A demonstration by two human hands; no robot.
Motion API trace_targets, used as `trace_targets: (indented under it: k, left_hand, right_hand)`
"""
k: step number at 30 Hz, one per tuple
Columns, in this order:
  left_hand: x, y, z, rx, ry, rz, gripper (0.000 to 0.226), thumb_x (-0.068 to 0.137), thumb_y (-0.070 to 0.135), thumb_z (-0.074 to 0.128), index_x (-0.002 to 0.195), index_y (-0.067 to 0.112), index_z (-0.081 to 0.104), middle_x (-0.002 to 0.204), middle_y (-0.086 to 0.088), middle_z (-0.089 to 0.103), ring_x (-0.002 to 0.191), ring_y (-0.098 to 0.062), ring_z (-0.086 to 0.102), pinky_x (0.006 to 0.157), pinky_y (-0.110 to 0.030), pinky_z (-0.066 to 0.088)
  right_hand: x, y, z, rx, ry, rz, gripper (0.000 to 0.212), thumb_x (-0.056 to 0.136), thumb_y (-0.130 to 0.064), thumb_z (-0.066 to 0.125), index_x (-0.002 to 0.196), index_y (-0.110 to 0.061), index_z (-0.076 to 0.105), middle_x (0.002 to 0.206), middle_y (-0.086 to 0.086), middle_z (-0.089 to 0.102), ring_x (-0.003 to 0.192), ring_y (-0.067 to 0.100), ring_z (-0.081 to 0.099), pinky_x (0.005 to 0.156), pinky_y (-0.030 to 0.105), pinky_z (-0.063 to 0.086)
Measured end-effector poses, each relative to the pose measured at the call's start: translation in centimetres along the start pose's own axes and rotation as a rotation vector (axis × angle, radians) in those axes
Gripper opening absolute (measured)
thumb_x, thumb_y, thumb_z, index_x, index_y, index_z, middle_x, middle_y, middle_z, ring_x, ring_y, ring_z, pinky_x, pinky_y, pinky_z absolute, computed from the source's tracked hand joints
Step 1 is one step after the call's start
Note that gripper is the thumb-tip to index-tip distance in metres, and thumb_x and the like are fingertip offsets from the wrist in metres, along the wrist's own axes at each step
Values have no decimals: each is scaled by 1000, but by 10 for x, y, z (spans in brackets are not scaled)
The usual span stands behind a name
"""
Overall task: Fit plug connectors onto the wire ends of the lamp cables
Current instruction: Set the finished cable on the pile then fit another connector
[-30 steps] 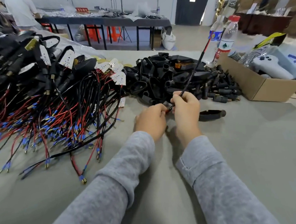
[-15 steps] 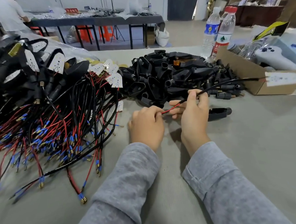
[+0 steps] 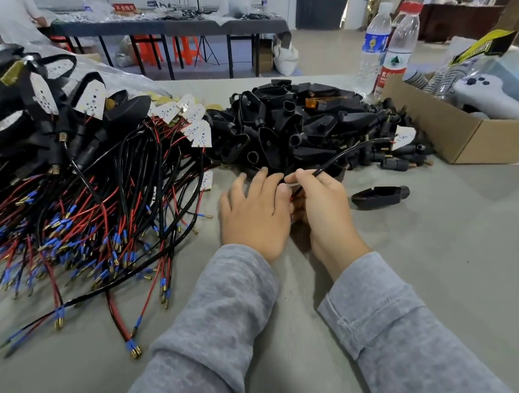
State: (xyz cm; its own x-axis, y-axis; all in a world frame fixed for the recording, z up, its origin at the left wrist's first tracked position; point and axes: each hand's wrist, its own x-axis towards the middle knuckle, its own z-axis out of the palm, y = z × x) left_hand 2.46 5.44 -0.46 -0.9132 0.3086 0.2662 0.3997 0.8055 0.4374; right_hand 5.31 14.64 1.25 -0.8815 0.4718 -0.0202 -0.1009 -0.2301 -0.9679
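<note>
My right hand [image 3: 322, 205] pinches a black lamp cable [image 3: 340, 159] that arcs right to a white LED board [image 3: 404, 136] lying on the pile of black housings [image 3: 293, 125]. A bit of red wire shows between my hands. Just to the left lies my left hand [image 3: 254, 210], fingers spread and fairly straight, reaching toward the pile's near edge; what is under it is hidden. One loose black housing [image 3: 378, 196] sits on the table to the right of my right hand.
A big heap of red and black cables with blue-sleeved brass ends [image 3: 73, 224] covers the left of the grey table [image 3: 435, 247]. A cardboard box [image 3: 459, 137] and two water bottles [image 3: 395, 51] stand at the back right.
The cable swung down from upright to nearly level, its LED board landing on the pile. My left hand opened and moved forward from a curled grip at the wire end.
</note>
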Motion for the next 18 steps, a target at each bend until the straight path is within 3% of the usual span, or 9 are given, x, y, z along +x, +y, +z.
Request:
trace_targets:
  k: [3, 8, 11, 14, 16, 18]
  left_hand:
    - [-2, 2, -4, 26, 97, -96, 37, 100, 44, 27, 122, 29, 53, 128, 3, 50, 120, -22, 37, 103, -38, 28]
    - [-1, -2, -13, -154, 173, -167, 20, 96, 32, 43, 109, 29, 57, 104, 10, 61, 109, -20, 44, 94, -35, 31]
    - [-1, -2, -19, -519, 200, -222, 22, 91, 23, 45, 105, 32, 60, 72, 6, 64, 86, -14, 57, 84, -34, 45]
    - [2, -1, -22, -873, 212, -286, 29, 92, 16, 44, 105, 36, 61, 73, 13, 69, 70, -4, 60, 69, -19, 48]
    - [4, -3, -23, -881, 276, -307, 36, 89, 5, 42, 101, 33, 60, 82, 13, 69, 72, 4, 58, 73, -13, 44]
    - [5, -7, -23, -813, 339, -316, 44, 85, -5, 38, 101, 30, 59, 99, 10, 63, 94, 2, 57, 89, -19, 45]
  right_hand:
    - [-1, 0, 1, -11, -14, 2, 23, 99, -17, 51, 79, -12, 63, 61, 4, 63, 48, 14, 53, 48, 27, 45]
    - [-2, -2, 2, -15, 8, -15, 23, 100, -20, 49, 83, -13, 62, 53, 0, 59, 42, 11, 49, 42, 20, 40]
    - [-1, -3, 0, 7, 81, -31, 23, 100, -23, 47, 85, -16, 63, 53, -2, 57, 41, 9, 45, 40, 17, 36]
    - [1, -6, -2, 90, 147, -25, 20, 100, -21, 48, 86, -17, 62, 53, -2, 56, 41, 8, 43, 40, 17, 35]
    - [2, -7, -3, 143, 183, -21, 15, 98, -17, 51, 86, -18, 60, 53, -2, 55, 41, 8, 43, 41, 17, 36]
    - [3, -7, -4, 158, 225, -39, 13, 96, -14, 52, 86, -17, 59, 53, -3, 54, 43, 7, 44, 42, 17, 36]
